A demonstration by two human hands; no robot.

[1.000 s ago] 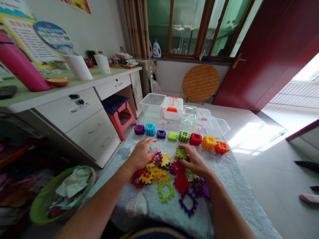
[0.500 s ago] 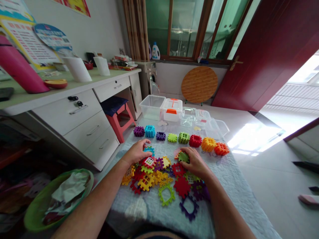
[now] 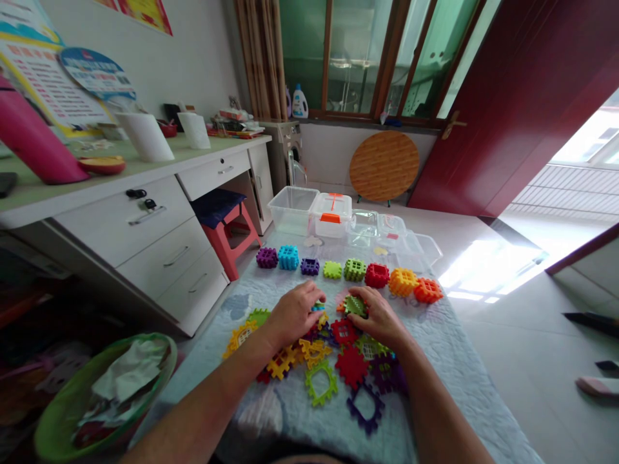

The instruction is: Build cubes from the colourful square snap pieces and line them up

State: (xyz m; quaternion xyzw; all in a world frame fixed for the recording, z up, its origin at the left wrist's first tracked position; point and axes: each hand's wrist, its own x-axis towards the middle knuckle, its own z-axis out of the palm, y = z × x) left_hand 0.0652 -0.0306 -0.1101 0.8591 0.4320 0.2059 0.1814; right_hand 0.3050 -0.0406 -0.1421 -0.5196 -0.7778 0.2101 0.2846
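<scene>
My left hand [image 3: 296,314] is closed on a light blue toy building piece [image 3: 318,307], mostly hidden by the fingers. My right hand [image 3: 378,313] grips a green notched building piece [image 3: 354,306], with a bit of orange showing at its left side. The two hands are a short gap apart over a loose pile of flat notched pieces. Among them are a red square piece [image 3: 352,365], a light green frame [image 3: 321,383], a dark purple frame [image 3: 366,407] and a yellow piece [image 3: 314,352]. My left forearm covers part of the pile.
Behind the pile runs a row of stacks sorted by colour, including a purple stack [image 3: 267,258], a red stack [image 3: 377,274] and an orange stack [image 3: 428,290]. Clear plastic boxes [image 3: 294,210] stand at the table's far end. A green basket [image 3: 104,399] sits at the left.
My left hand has moved right with the light blue piece, nearer to my right hand. The right hand stays almost in place, still holding the green piece.
</scene>
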